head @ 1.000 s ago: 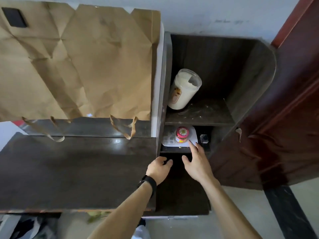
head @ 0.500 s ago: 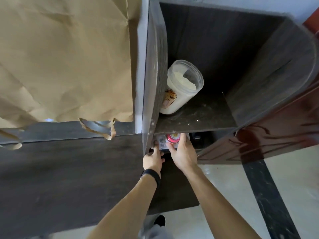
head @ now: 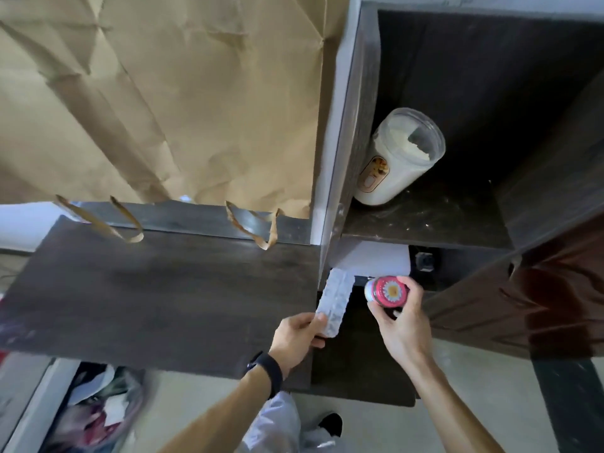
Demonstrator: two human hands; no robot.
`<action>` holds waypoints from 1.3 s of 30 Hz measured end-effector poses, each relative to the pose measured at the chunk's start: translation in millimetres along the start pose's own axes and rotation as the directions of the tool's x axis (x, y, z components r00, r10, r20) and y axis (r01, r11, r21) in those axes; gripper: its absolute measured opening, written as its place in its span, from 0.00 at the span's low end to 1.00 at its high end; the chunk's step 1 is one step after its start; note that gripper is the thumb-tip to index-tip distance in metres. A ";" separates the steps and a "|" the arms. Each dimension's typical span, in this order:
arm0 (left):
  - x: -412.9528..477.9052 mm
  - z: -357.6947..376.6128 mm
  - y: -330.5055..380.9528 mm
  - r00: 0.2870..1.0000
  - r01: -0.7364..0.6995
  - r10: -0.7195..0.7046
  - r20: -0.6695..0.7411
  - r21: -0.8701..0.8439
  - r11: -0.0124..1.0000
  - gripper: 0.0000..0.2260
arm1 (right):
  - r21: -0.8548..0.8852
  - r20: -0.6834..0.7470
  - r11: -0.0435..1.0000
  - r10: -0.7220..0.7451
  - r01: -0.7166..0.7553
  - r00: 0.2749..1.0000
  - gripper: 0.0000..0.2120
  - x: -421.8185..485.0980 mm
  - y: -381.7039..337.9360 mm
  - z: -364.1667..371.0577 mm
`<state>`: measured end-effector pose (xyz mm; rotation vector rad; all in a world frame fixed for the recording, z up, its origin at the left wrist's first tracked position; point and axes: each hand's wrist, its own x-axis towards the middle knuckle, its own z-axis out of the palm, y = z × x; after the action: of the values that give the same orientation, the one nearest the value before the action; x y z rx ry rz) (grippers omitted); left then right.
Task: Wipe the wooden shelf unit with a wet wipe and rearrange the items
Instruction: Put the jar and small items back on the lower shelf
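Fingers of the left hand [head: 295,335] pinch a thin, flexible blister strip [head: 336,304] by its end; the right hand [head: 403,325] wraps a small, light pink-lidded jar [head: 387,290] before the lower shelf [head: 425,276].

Count of items in view:
- Hands: two, left hand [head: 298,333] and right hand [head: 401,325].
- Blister strip [head: 336,303]: one, in the left hand.
- Small red-lidded jar [head: 387,290]: one, in the right hand.
- Large clear jar [head: 397,157] of white powder: one, on the upper shelf.
- Brown paper bag [head: 170,103]: one (two loop handles showing).
- White flat item [head: 376,261]: one, lower shelf.
- Small black object [head: 424,260]: one.
- Black wristband [head: 268,371]: one.
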<state>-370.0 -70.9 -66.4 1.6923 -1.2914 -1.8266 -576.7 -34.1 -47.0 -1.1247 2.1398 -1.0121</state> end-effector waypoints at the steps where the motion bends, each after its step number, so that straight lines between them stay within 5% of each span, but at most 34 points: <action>1: -7.5 -11.7 -13.1 1.000 0.011 -0.012 0.008 0.055 0.998 0.13 | 0.036 0.015 0.999 0.022 -0.022 1.000 0.30 -10.0 5.5 1.5; 11: -32.0 -85.2 -116.2 0.993 0.119 -0.101 -0.064 0.423 0.898 0.09 | -0.151 0.277 0.981 0.160 -0.121 0.947 0.30 -88.8 71.9 36.5; 21: -1.1 -74.9 -125.9 0.935 0.228 0.050 -0.351 0.704 0.673 0.15 | -0.497 0.343 0.856 0.344 -0.142 0.874 0.30 -84.6 131.1 92.5; 27: 6.9 -72.2 -130.1 0.954 -0.025 0.280 -0.104 0.907 0.420 0.31 | -0.571 0.264 0.794 0.420 -0.210 0.868 0.32 -73.7 160.9 117.0; 30: 14.2 -77.9 -136.9 0.943 -0.106 0.332 0.003 0.950 0.293 0.29 | -0.567 0.241 0.794 0.416 -0.220 0.877 0.33 -72.2 173.9 121.7; 39: 47.5 -54.3 -101.4 0.851 -0.334 0.495 0.178 0.909 0.248 0.26 | -0.438 0.248 0.861 0.392 -0.258 0.886 0.49 -79.5 189.2 116.5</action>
<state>-298.5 -73.6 -168.2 1.5273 -2.6854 -0.5213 -539.2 60.9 -259.7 -0.9624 2.2004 -0.2152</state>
